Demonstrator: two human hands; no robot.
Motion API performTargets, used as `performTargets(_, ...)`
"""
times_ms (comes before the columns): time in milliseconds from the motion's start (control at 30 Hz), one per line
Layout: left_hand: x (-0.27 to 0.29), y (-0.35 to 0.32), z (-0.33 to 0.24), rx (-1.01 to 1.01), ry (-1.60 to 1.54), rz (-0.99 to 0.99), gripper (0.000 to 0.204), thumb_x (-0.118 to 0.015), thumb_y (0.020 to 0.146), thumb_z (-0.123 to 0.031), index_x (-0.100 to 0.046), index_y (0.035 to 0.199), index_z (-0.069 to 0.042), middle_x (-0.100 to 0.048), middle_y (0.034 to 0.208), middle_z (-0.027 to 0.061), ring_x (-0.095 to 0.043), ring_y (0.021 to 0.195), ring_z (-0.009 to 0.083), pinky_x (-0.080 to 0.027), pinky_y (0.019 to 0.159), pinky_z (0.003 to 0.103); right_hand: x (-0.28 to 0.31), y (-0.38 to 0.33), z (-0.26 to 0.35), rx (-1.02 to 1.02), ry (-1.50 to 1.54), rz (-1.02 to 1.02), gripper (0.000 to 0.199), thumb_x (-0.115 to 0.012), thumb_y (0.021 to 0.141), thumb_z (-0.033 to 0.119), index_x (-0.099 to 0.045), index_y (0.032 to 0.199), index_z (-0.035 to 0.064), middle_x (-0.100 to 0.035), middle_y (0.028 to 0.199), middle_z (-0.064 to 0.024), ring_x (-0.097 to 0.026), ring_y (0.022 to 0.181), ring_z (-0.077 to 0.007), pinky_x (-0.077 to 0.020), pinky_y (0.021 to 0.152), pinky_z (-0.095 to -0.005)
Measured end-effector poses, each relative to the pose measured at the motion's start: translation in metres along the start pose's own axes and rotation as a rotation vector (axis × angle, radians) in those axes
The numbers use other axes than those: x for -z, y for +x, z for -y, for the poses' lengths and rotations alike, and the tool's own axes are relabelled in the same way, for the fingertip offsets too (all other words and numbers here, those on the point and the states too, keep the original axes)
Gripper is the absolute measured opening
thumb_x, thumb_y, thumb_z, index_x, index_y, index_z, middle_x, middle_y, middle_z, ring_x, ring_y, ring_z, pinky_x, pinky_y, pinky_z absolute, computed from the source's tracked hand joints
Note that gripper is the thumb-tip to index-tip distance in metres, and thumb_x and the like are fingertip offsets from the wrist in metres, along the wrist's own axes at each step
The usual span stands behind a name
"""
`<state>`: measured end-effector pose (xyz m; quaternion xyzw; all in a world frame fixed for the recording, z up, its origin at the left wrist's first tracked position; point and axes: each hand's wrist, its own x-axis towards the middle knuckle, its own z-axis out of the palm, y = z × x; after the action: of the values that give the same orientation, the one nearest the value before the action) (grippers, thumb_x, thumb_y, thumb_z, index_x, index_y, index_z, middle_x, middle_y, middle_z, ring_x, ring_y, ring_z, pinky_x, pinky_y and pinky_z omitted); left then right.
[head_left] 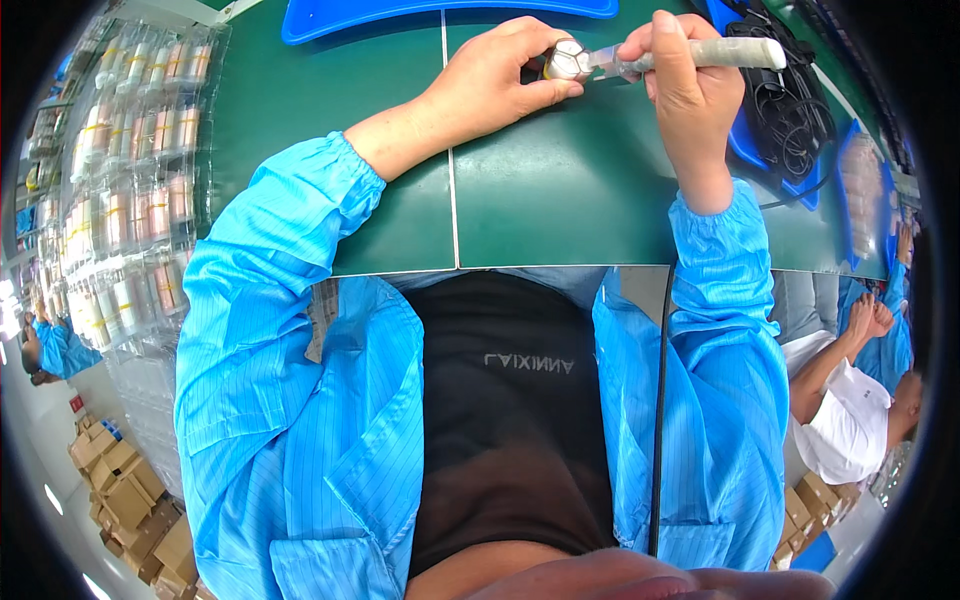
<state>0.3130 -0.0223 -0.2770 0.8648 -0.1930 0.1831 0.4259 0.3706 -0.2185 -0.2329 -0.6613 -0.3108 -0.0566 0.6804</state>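
My left hand point(505, 70) is closed around a small cylindrical piece point(569, 60), thumb and fingers on its sides. The piece has a round whitish end crossed by thin dark lines, and a bit of yellow shows at its lower edge. In my right hand point(692, 90) is a tool with a thick pale handle point(740, 53), gripped between thumb and fingers. The handle points right, and the tool's narrow, whitish tip reaches the right side of the cylindrical piece. I cannot tell exactly what kind of tool it is. Both hands are above the green tabletop point(560, 210).
A blue tray point(450, 15) lies at the far edge. At the right sit tangled black cables point(785, 120) on a blue tray. Clear plastic trays point(130, 190) of wrapped cylindrical pieces stand at the left. Cardboard boxes point(130, 490) and other people point(850, 400) are beyond the table.
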Motion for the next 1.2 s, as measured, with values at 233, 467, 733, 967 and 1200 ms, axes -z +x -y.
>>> performTargets(233, 0.0, 0.0, 0.002, -0.003, -0.038, 0.03, 0.04, -0.074, 0.086, -0.026, -0.063, 0.119, -0.006, -0.064, 0.102, 0.0098, -0.064, 0.09, 0.0252, -0.053, 0.078, 0.034, 0.003, 0.002, -0.005, -0.037, -0.028, 0.043, 0.03, -0.052, 0.103, 0.02, -0.061, 0.081, 0.0024, -0.066, 0.077, -0.0067, -0.045, 0.052, -0.004, -0.0364, 0.049, -0.0201)
performTargets(467, 0.0, 0.001, 0.007, -0.075, -0.096, -0.063, 0.056, -0.073, 0.087, -0.029, -0.053, 0.133, -0.005, -0.061, 0.112, 0.0117, -0.063, 0.101, 0.0271, -0.052, 0.089, 0.035, 0.01, 0.017, 0.006, -0.067, 0.233, -0.242, 0.03, -0.05, 0.103, 0.023, -0.054, 0.079, 0.0051, -0.061, 0.065, -0.0073, -0.041, 0.039, -0.0061, -0.031, 0.037, -0.0193)
performTargets(733, -0.005, 0.001, -0.001, 0.111, -0.085, -0.024, 0.048, -0.078, 0.081, -0.024, -0.059, 0.12, -0.004, -0.066, 0.103, 0.0105, -0.067, 0.092, 0.0225, -0.055, 0.083, 0.034, 0.011, 0.011, -0.004, -0.074, 0.136, -0.163, 0.028, -0.053, 0.102, 0.021, -0.054, 0.079, 0.0066, -0.063, 0.066, -0.0079, -0.042, 0.042, -0.0046, -0.0333, 0.04, -0.0181)
performTargets(967, -0.003, 0.003, -0.005, 0.079, -0.159, 0.045, 0.04, -0.073, 0.082, -0.018, -0.064, 0.119, -0.006, -0.068, 0.098, 0.0094, -0.067, 0.091, 0.02, -0.055, 0.084, 0.032, 0.0, 0.012, -0.031, 0.03, 0.693, 0.002, 0.025, -0.055, 0.101, 0.019, -0.054, 0.079, 0.0076, -0.063, 0.068, -0.0054, -0.044, 0.047, -0.003, -0.0347, 0.044, -0.0173)
performTargets(1200, -0.004, 0.001, -0.003, 0.055, -0.107, 0.005, 0.041, -0.074, 0.081, -0.018, -0.064, 0.119, -0.006, -0.068, 0.099, 0.0099, -0.068, 0.089, 0.0205, -0.055, 0.083, 0.032, 0.007, 0.004, 0.0, -0.101, 0.079, -0.043, 0.025, -0.055, 0.101, 0.018, -0.054, 0.078, 0.0077, -0.062, 0.067, -0.0031, -0.044, 0.048, -0.0025, -0.035, 0.045, -0.0168)
